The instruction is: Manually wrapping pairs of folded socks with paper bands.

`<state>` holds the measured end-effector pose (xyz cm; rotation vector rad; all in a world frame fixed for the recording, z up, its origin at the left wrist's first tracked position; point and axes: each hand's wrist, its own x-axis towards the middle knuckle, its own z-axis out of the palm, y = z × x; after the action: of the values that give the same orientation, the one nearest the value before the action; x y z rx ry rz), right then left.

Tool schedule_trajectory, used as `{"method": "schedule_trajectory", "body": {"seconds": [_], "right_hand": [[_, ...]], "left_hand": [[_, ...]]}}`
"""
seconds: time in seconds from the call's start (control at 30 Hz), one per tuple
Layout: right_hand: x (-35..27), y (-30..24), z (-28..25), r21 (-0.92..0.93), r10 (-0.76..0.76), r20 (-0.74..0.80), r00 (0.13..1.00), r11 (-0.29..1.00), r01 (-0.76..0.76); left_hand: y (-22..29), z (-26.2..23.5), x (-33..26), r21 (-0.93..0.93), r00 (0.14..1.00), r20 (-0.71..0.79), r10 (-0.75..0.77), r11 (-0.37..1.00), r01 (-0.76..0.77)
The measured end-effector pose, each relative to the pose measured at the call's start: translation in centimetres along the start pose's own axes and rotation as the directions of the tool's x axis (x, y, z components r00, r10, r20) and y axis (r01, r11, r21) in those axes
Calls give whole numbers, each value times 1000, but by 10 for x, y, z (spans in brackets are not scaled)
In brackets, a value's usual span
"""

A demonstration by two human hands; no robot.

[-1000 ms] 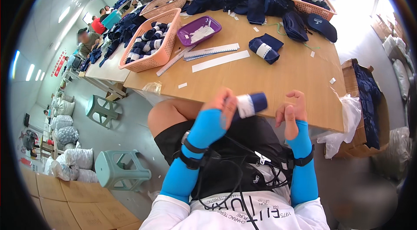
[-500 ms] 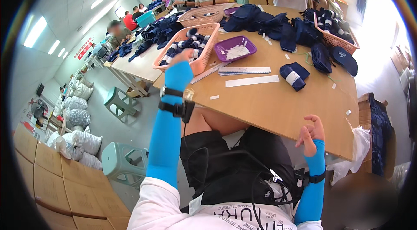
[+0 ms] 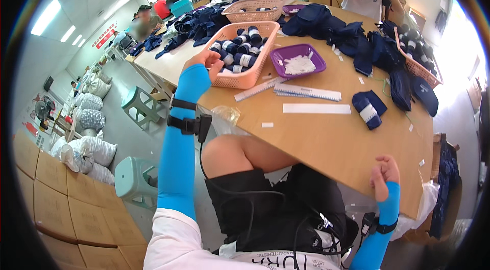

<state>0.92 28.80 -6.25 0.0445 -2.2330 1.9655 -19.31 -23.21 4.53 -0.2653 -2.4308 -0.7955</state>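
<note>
My left hand [image 3: 205, 62] is raised by the near left rim of a pink plastic basket [image 3: 261, 66]. Its thumb and fingers are apart, with nothing visible between them. Inside the basket lie several rolled navy cloth bundles [image 3: 244, 59] with white paper bands. Another banded navy roll [image 3: 368, 112] lies on the table at the right. Near the table's front edge, my right hand [image 3: 385, 173] is held with its fingers curled in; I see nothing in it. A purple tray [image 3: 320, 60] of small white slips stands right of the basket.
Rulers [image 3: 309, 92] and a white strip [image 3: 316, 108] lie on the wooden table [image 3: 306, 135]. Navy cloth [image 3: 326, 27] and another basket [image 3: 421, 66] fill its far and right parts. Co-workers sit beyond. Green stools [image 3: 133, 177] and stacked cartons [image 3: 81, 214] stand at left.
My left hand has moved left, from in front of the basket to beside its rim. The fingers of my right hand have curled in more. The whole view has shifted a little.
</note>
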Motion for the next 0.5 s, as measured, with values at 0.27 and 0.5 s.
{"method": "schedule_trajectory", "body": {"seconds": [0.27, 0.5], "right_hand": [[18, 19, 9, -232, 29, -120, 992, 971, -57], [12, 15, 10, -275, 78, -190, 979, 953, -129]], "left_hand": [[-47, 29, 114, 483, 943, 290, 163, 826, -291], [-89, 90, 164, 621, 809, 587, -26, 655, -430]]}}
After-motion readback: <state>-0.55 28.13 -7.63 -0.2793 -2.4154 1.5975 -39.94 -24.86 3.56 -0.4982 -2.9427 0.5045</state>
